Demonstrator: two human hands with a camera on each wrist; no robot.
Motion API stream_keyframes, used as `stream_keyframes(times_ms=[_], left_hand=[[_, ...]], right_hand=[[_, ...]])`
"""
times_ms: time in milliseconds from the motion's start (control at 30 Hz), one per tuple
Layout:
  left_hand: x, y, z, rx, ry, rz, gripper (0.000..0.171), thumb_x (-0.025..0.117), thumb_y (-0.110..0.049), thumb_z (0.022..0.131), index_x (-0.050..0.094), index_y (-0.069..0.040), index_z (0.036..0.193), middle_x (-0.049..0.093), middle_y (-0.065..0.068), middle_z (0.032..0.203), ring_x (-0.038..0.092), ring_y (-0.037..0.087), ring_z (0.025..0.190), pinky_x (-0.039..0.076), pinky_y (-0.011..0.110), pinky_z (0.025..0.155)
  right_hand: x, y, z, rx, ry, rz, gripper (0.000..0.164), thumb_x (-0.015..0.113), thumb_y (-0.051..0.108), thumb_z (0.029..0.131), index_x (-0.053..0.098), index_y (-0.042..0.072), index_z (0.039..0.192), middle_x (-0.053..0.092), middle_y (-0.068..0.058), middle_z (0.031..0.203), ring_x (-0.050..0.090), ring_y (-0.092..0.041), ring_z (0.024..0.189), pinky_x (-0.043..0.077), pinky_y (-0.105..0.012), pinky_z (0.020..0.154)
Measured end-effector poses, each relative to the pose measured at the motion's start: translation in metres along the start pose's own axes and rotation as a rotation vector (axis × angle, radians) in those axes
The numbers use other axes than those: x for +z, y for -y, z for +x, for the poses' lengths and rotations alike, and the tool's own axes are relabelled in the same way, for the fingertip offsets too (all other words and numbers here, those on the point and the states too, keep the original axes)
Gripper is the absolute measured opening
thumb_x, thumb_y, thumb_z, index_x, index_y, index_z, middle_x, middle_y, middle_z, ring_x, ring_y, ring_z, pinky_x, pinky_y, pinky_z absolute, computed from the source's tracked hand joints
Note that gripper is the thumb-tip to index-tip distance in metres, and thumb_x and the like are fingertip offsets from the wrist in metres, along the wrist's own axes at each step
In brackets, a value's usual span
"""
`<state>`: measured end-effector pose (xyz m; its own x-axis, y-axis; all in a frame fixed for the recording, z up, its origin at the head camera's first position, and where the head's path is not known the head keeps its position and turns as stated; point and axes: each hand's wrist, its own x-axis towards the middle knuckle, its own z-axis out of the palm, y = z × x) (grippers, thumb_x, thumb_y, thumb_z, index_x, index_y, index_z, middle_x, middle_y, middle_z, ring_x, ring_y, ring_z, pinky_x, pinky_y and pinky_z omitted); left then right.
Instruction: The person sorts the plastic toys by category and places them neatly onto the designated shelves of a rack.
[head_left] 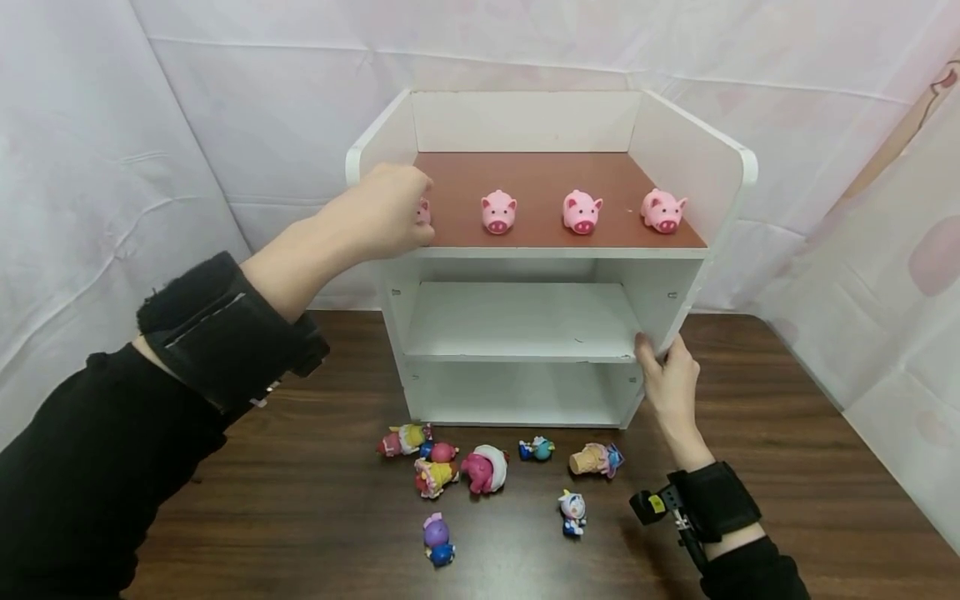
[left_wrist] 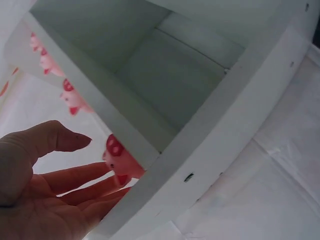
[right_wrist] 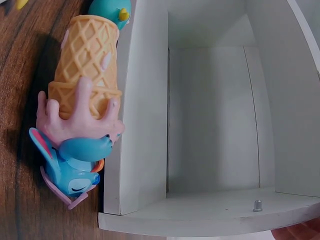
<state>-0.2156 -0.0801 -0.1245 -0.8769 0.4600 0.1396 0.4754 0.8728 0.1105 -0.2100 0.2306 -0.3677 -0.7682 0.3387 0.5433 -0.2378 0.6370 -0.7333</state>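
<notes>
Four-sided in outline, a white shelf unit [head_left: 517, 321] stands upright with a brown top board [head_left: 532, 175]. Several pink pig figures [head_left: 498, 212] sit in a row along that board's front edge. My left hand [head_left: 386, 212] is at the leftmost pig [left_wrist: 122, 162], largely covering it in the head view. In the left wrist view the thumb stands apart from this pig, and the loosely extended fingers reach behind it; whether they touch it I cannot tell. My right hand [head_left: 670, 379] grips the unit's right side panel, thumb at the front edge.
Several small toy figures lie on the dark wooden table [head_left: 300, 517] before the unit. Among them are a cone-shaped toy with a blue character [head_left: 596, 459], a pink-and-white figure [head_left: 486, 469] and a purple-and-blue one [head_left: 438, 539]. White cloth [head_left: 247, 108] hangs behind.
</notes>
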Motion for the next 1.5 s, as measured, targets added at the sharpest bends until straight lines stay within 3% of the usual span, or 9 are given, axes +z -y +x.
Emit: stream_keyframes(times_ms=[100, 167, 300, 467, 633, 833, 1033, 1233, 1500], left_hand=[[-0.003, -0.002, -0.007, -0.020, -0.014, -0.049, 0.008, 0.042, 0.001, 0.078, 0.041, 0.000, 0.070, 0.040, 0.007, 0.062, 0.025, 0.014, 0.051, 0.028, 0.028, 0.056], [-0.004, -0.004, -0.013, -0.013, -0.043, -0.087, 0.010, 0.042, -0.001, 0.078, 0.050, 0.004, 0.082, 0.053, 0.014, 0.082, 0.035, 0.017, 0.060, 0.031, 0.030, 0.063], [-0.004, -0.005, -0.025, 0.032, -0.148, -0.141, 0.031, 0.046, -0.005, 0.080, 0.054, 0.008, 0.107, 0.045, 0.020, 0.125, 0.041, 0.026, 0.102, 0.033, 0.035, 0.082], [0.017, 0.009, -0.023, 0.101, -0.366, -0.100, 0.040, 0.056, -0.016, 0.082, 0.053, -0.002, 0.120, 0.051, 0.009, 0.121, 0.044, 0.020, 0.113, 0.035, 0.029, 0.093], [0.046, 0.020, -0.023, 0.183, -0.487, -0.070, 0.036, 0.062, -0.022, 0.081, 0.058, -0.011, 0.115, 0.057, -0.002, 0.108, 0.055, 0.015, 0.096, 0.044, 0.024, 0.079], [0.047, -0.008, -0.053, 0.249, -0.488, -0.125, 0.022, 0.062, -0.012, 0.080, 0.062, -0.005, 0.101, 0.057, -0.001, 0.087, 0.051, 0.011, 0.078, 0.044, 0.024, 0.066], [0.059, -0.021, -0.076, 0.236, -0.421, -0.158, 0.020, 0.065, -0.009, 0.078, 0.064, -0.004, 0.097, 0.061, 0.001, 0.088, 0.052, 0.012, 0.074, 0.045, 0.023, 0.063], [0.077, -0.021, -0.092, 0.181, -0.342, -0.183, 0.017, 0.068, -0.009, 0.076, 0.065, -0.002, 0.092, 0.061, 0.005, 0.083, 0.055, 0.015, 0.072, 0.047, 0.026, 0.062], [0.125, -0.006, -0.104, 0.116, -0.257, -0.239, 0.018, 0.069, -0.009, 0.075, 0.065, -0.003, 0.091, 0.062, 0.004, 0.089, 0.057, 0.013, 0.075, 0.047, 0.023, 0.059]], right_hand=[[0.000, 0.000, 0.000, 0.001, 0.002, 0.004, 0.031, 0.051, 0.015, 0.087, 0.053, -0.009, 0.107, 0.059, -0.029, 0.100, 0.058, -0.043, 0.087, 0.046, -0.054, 0.068], [0.000, 0.000, 0.001, 0.002, 0.002, 0.002, 0.031, 0.051, 0.015, 0.087, 0.053, -0.008, 0.107, 0.059, -0.029, 0.100, 0.058, -0.043, 0.087, 0.046, -0.054, 0.068], [0.000, -0.001, 0.001, 0.005, 0.001, -0.002, 0.031, 0.051, 0.016, 0.087, 0.053, -0.008, 0.106, 0.059, -0.028, 0.099, 0.058, -0.042, 0.087, 0.047, -0.054, 0.067], [0.000, -0.001, 0.001, 0.005, -0.002, -0.004, 0.030, 0.051, 0.016, 0.087, 0.053, -0.008, 0.106, 0.059, -0.029, 0.098, 0.058, -0.042, 0.086, 0.047, -0.054, 0.066], [-0.001, -0.001, 0.000, 0.010, -0.006, -0.006, 0.030, 0.052, 0.017, 0.087, 0.054, -0.007, 0.105, 0.060, -0.028, 0.097, 0.058, -0.042, 0.085, 0.047, -0.053, 0.066], [-0.002, 0.000, -0.001, 0.009, -0.014, -0.005, 0.030, 0.052, 0.016, 0.087, 0.054, -0.008, 0.105, 0.059, -0.028, 0.097, 0.058, -0.042, 0.085, 0.046, -0.054, 0.066], [-0.003, 0.001, -0.003, 0.012, -0.017, -0.006, 0.029, 0.051, 0.015, 0.087, 0.054, -0.008, 0.104, 0.060, -0.028, 0.096, 0.058, -0.042, 0.085, 0.046, -0.054, 0.066], [-0.004, 0.002, -0.005, 0.008, -0.013, -0.005, 0.030, 0.051, 0.014, 0.087, 0.053, -0.009, 0.106, 0.059, -0.029, 0.097, 0.058, -0.042, 0.085, 0.046, -0.054, 0.066], [-0.005, 0.001, -0.005, 0.001, -0.018, -0.008, 0.029, 0.052, 0.014, 0.087, 0.054, -0.008, 0.105, 0.060, -0.028, 0.096, 0.058, -0.042, 0.084, 0.046, -0.054, 0.065]])
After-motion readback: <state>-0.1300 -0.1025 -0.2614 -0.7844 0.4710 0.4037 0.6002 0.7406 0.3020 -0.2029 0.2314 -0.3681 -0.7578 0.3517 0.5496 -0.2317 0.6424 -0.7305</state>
